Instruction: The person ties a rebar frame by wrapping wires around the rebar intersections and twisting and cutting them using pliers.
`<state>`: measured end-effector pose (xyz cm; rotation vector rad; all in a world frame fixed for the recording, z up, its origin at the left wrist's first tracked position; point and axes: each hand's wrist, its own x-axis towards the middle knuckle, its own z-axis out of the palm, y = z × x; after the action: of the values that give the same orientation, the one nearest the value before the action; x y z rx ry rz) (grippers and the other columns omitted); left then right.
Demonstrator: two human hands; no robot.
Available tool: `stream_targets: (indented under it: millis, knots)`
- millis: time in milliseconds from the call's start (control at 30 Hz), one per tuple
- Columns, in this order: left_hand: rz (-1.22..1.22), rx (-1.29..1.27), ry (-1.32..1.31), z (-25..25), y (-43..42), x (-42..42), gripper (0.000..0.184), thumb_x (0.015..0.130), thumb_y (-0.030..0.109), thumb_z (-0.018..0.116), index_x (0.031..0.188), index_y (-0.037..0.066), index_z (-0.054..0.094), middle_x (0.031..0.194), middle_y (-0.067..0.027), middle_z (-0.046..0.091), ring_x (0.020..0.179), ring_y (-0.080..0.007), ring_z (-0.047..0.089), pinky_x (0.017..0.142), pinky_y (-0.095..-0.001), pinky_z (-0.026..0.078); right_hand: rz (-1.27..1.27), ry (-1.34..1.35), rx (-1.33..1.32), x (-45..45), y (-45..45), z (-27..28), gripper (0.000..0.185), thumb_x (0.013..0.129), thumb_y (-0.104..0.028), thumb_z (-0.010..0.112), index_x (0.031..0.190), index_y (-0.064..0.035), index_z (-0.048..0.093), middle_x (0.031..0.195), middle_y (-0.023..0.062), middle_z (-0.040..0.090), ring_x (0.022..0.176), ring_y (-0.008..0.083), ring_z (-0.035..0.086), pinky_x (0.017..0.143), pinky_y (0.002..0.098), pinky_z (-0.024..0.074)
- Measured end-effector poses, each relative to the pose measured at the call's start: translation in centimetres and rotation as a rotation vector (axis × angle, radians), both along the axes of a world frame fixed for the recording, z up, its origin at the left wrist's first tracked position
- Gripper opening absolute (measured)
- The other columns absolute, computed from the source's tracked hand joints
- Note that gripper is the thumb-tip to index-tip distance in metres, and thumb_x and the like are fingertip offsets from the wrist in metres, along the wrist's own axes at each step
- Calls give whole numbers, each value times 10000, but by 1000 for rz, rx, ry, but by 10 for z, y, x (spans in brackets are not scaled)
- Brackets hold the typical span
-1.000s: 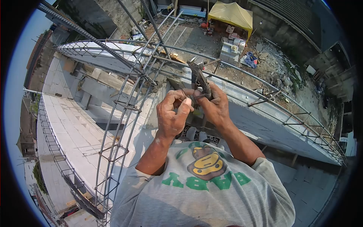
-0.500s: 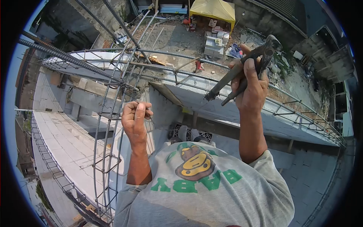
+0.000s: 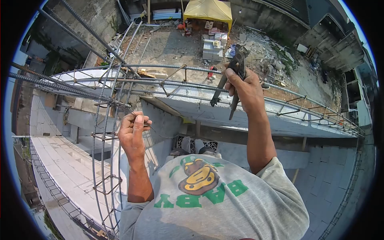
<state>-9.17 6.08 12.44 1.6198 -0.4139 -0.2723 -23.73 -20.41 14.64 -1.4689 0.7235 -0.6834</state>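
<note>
Dark metal pincers (image 3: pixel 237 60), with their two handles slightly apart and pointing down, are in my right hand (image 3: pixel 247 89). They hang over the rebar cage (image 3: pixel 288 105) on top of the block wall. My left hand (image 3: pixel 133 130) is pinched on a thin wire (image 3: pixel 154 129), just right of the upright rebar column (image 3: pixel 105 150). The wire's far end is hard to make out. Neither hand touches the rebar cage as far as can be seen.
Long rebars (image 3: pixel 54 86) stick out at the upper left. Beyond the wall lie a yellow canopy (image 3: pixel 208 10), stacked blocks (image 3: pixel 212 50) and rubble. White block walls (image 3: pixel 60 154) run along the left. My feet (image 3: pixel 192 145) stand low between the walls.
My hands have moved apart from their close position at the wire. The pincers swung out to the right and up, then came back left. The view has shifted right.
</note>
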Motion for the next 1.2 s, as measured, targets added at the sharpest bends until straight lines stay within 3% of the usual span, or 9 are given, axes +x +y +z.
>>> stream_targets:
  millis: [200, 300, 333, 567, 733, 900, 933, 1067, 1200]
  knots:
    - [-17, 8, 22, -7, 1, -10, 260, 920, 214, 593, 1013, -29, 594, 859, -101, 648, 743, -150, 646, 630, -246, 528, 110, 152, -65, 1, -2, -5, 421, 931, -409, 544, 811, -8, 588, 605, 49, 560, 560, 128, 541, 524, 292, 436]
    - [-26, 10, 25, -5, 1, -12, 258, 920, 211, 591, 1021, -26, 591, 863, -101, 650, 754, -155, 650, 630, -243, 528, 51, 324, -416, 5, 4, -9, 472, 937, -433, 507, 796, 8, 594, 619, 113, 567, 594, 244, 554, 577, 383, 444]
    - [-35, 12, 13, -4, 2, -12, 259, 920, 214, 589, 1031, -20, 587, 864, -100, 648, 756, -158, 652, 626, -241, 529, 43, 356, -651, 5, 5, -7, 471, 932, -422, 502, 784, 13, 602, 657, 164, 575, 695, 354, 549, 649, 456, 433]
    - [-162, 68, 0, 17, 14, 10, 242, 904, 206, 621, 1003, -14, 620, 842, -83, 680, 775, -125, 657, 666, -248, 517, 106, 573, -1027, 8, 18, -26, 366, 867, -376, 598, 750, -32, 632, 722, 144, 619, 785, 326, 579, 795, 419, 397]
    - [-236, 398, -384, 53, 39, 35, 250, 905, 231, 629, 979, -8, 637, 835, -83, 673, 758, -122, 647, 668, -247, 510, 3, 570, -1086, 8, 23, -26, 320, 822, -353, 659, 823, -35, 627, 749, 121, 610, 815, 306, 579, 808, 410, 395]
    - [-285, 329, -84, 57, 58, 58, 235, 898, 209, 636, 964, -16, 642, 810, -79, 666, 761, -111, 651, 660, -236, 511, -105, 495, -994, 14, 38, -35, 361, 806, -304, 692, 984, -10, 583, 909, 134, 585, 920, 323, 538, 835, 429, 379]
    - [-288, 333, -88, 57, 59, 61, 231, 897, 203, 637, 964, -18, 642, 807, -79, 665, 762, -110, 652, 658, -233, 510, -125, 546, -979, 14, 40, -38, 447, 820, -293, 686, 1123, 8, 555, 1048, 167, 568, 1029, 346, 518, 916, 441, 361]
    - [-307, 254, -30, 61, 63, 77, 229, 899, 198, 641, 975, -18, 643, 843, -81, 666, 777, -130, 667, 663, -234, 519, -449, 403, -1112, 28, 76, -15, 578, 856, -286, 661, 1312, 7, 460, 1285, 202, 484, 1200, 342, 460, 1042, 436, 303]
    - [-367, 141, 74, 70, 59, 92, 228, 903, 200, 639, 987, -11, 645, 879, -87, 668, 787, -148, 673, 677, -242, 526, 64, -48, -829, 59, 123, 17, 524, 874, -238, 639, 1300, 11, 462, 1176, 194, 561, 1114, 340, 529, 961, 424, 401]
